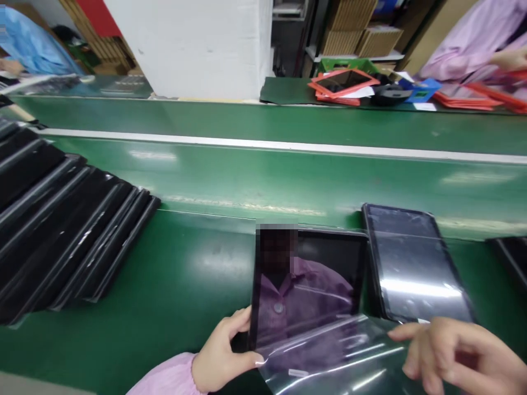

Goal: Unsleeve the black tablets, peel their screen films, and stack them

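A black tablet (325, 274) with a glossy dark screen is in front of me, reflecting a person in a purple top. My left hand (224, 351) grips its lower left edge, the thumb over the front and the fingers at the side. Clear plastic film (321, 351), possibly a sleeve, covers the tablet's lower part and bears a small white label (298, 373). My right hand (457, 354) has curled fingers at the film's right side and appears to hold it there; the exact grip is partly hidden. Beside the tablet on the right lies another tablet (415, 258) under clear film.
Several black tablets in plastic (61, 230) overlap on the green bench (185, 263) at left. Another dark device (513, 258) is at the right edge. Across a white strip (267, 144) are red-framed tablets (346, 82), a blue bin (424, 90) and co-workers in pink and blue sleeves.
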Action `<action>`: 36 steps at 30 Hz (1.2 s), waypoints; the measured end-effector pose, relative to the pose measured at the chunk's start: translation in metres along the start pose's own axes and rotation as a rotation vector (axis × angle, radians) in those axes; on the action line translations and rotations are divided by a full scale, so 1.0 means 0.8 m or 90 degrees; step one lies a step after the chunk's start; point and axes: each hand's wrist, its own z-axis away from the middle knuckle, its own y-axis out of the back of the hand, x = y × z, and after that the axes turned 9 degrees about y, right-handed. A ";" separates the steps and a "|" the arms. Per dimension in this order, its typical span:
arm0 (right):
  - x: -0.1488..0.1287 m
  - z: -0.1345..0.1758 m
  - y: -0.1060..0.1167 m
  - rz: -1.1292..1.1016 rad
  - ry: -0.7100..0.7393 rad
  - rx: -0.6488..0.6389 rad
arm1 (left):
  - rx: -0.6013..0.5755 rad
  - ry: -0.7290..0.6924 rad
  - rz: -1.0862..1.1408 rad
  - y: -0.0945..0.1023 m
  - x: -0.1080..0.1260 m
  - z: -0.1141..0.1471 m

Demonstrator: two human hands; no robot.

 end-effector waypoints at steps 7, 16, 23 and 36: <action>-0.089 -0.056 -0.039 0.052 0.062 -0.109 | 0.026 0.021 0.019 -0.001 -0.002 0.005; -0.122 -0.066 -0.055 0.052 0.263 -0.146 | 0.058 0.050 0.002 0.002 0.002 0.005; -0.125 -0.132 -0.050 0.049 0.365 -0.038 | 0.065 0.052 0.041 0.001 0.004 0.003; -0.023 -0.195 -0.017 0.254 0.101 0.191 | 0.046 0.046 0.046 0.000 0.014 0.004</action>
